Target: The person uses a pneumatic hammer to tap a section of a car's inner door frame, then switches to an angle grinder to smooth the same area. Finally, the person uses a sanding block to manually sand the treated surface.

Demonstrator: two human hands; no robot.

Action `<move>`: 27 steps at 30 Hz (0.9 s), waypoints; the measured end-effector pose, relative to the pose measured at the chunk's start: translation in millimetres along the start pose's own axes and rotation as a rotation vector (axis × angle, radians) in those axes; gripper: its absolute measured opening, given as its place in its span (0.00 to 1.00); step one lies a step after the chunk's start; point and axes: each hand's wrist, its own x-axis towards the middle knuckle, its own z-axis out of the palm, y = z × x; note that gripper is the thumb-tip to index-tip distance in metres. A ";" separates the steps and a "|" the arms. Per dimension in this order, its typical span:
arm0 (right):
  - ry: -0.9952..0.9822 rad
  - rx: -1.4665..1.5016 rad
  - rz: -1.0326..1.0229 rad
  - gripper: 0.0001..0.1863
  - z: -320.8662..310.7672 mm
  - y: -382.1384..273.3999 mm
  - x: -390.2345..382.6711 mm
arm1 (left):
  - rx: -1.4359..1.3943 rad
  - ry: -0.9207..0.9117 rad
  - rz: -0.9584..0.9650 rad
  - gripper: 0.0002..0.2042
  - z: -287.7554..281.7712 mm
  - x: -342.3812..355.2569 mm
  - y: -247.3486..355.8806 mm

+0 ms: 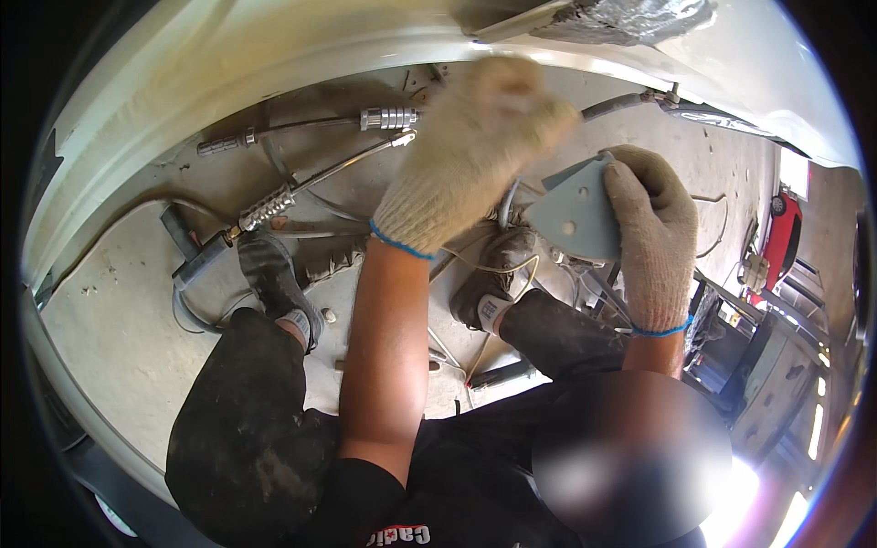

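Observation:
Both my hands wear cream knitted work gloves with blue cuff edges. My right hand (660, 219) pinches a folded grey-blue sanding disc (577, 219) with punched holes between thumb and fingers. The disc spreads out to the left of that glove. My left hand (470, 151) is raised in front of me, left of the sanding disc and apart from it. Motion smears its fingers, so their pose and anything in them are unclear. Just beyond it curves a pale vehicle body panel (274, 78); whether the glove touches it I cannot tell.
A rough silver-grey patch (630, 20) marks the panel at the far right. On the concrete floor (119, 347) lie two slide hammers (388, 119), a hammer-like tool (201, 260), hoses and cables around my shoes. A red car (783, 239) stands off to the right.

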 end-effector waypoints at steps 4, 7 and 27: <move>-0.005 -0.032 0.090 0.19 -2.4 -0.5 3.4 | -0.076 -0.366 -0.221 0.18 3.0 -11.1 4.5; 0.003 -0.051 -0.115 0.24 5.1 2.2 6.5 | 0.009 -0.291 -0.314 0.16 -3.0 -11.7 11.0; 0.107 0.290 0.065 0.13 1.6 -8.0 13.6 | 0.094 -0.484 -0.160 0.25 -5.9 -19.7 39.3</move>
